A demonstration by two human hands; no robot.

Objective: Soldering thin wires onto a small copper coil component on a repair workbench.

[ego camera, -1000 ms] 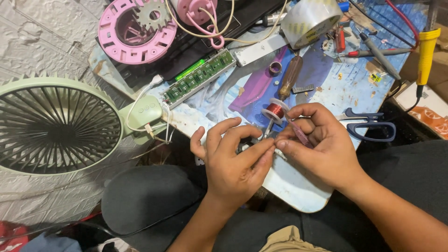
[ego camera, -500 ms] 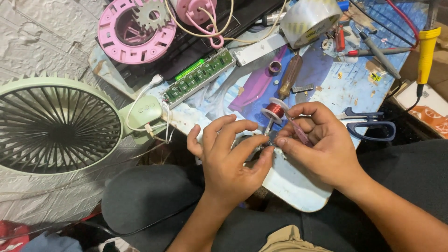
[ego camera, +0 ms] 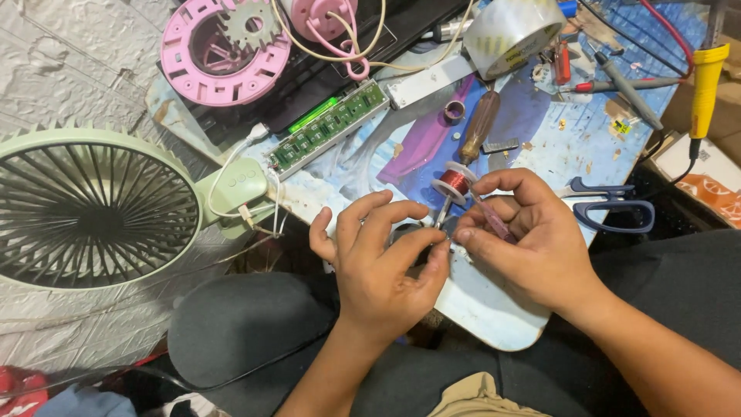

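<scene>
Two hands — left hand [ego camera: 382, 266], right hand [ego camera: 525, 239] — pinching a small part [ego camera: 440, 232] (mostly hidden) over cluttered blue board [ego camera: 540, 147].

Bare forearms — dark trousers, no sleeves

The small dark part [ego camera: 409, 235] pinched in the left hand [ego camera: 382, 266] is mostly covered by the fingers; its kind cannot be determined. The lower shaft of the purple-handled tool [ego camera: 488, 218] is concealed within the grip of the right hand [ego camera: 532, 239]. The green fan [ego camera: 93, 208] is cut off by the left edge. The yellow-handled tool [ego camera: 706, 77] and the pink housing [ego camera: 224, 46] are truncated by the top edge. The near end of the bench [ego camera: 494, 309] is masked by both wrists.
</scene>
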